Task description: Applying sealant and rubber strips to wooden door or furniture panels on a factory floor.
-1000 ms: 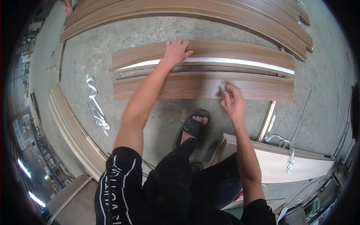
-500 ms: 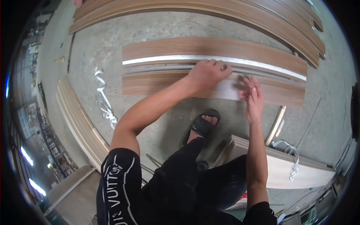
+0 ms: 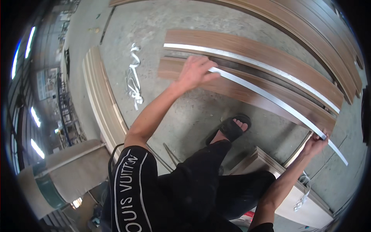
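A long, thin white strip (image 3: pixel 266 94) stretches slantwise between my hands above the nearer wood-grain board (image 3: pixel 239 91). My left hand (image 3: pixel 195 71) grips it near its far-left end, thumb pointing right. Over the right end of the boards, my right hand (image 3: pixel 316 143) pinches the strip between thumb and fingers, and a short tail hangs out past them. Behind lies a second brown board (image 3: pixel 232 44), with another white strip (image 3: pixel 247 60) lying along its near edge. A dark gap separates the two boards.
Brown boards (image 3: pixel 309 23) are stacked at the far right. Pale boards (image 3: pixel 96 81) lie at left, beside a tangled white ribbon (image 3: pixel 134 79) on the concrete floor. More pale panels (image 3: pixel 301 193) lie by my right forearm. My sandalled foot (image 3: pixel 234 129) stands close to the near board.
My hands have moved apart, the right one going right and closer to me. A white strip now spans between them. The whole view has shifted, with the boards now slanting.
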The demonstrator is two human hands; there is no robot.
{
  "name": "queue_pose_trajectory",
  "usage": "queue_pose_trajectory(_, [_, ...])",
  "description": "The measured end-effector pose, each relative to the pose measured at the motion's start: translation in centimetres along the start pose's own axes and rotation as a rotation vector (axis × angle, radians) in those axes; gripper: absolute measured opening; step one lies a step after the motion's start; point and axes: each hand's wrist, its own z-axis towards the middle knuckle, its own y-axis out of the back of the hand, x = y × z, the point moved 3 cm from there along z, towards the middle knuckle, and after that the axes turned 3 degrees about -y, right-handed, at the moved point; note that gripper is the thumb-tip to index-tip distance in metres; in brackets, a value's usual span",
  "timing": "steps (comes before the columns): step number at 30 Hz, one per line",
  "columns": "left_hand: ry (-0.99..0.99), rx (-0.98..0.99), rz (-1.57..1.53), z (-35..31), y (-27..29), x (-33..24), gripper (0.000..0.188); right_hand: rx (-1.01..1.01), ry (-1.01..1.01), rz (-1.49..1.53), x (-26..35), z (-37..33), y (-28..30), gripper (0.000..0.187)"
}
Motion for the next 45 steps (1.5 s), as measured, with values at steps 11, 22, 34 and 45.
queue_pose_trajectory(11, [0.984, -0.347, -1.323, -8.6, -4.4, 4.3, 0.025, 0.092, 0.068, -0.129, -1.2, -2.4, -3.9, 0.017])
queue_pose_trajectory(22, [1.152, -0.588, -0.929, -9.5, -7.1, 4.5, 0.024, 0.217, 0.086, -0.133, -1.8, -3.9, -5.7, 0.023])
queue_pose_trajectory(34, [1.114, -0.543, -1.071, -12.6, -6.4, 6.1, 0.016, 0.225, 0.025, -0.083, -1.7, -4.6, -6.5, 0.024])
queue_pose_trajectory(45, [1.141, -0.182, -1.173, -14.5, -5.7, 9.0, 0.019, 0.247, 0.06, -0.12, -1.6, -4.8, -6.9, 0.025])
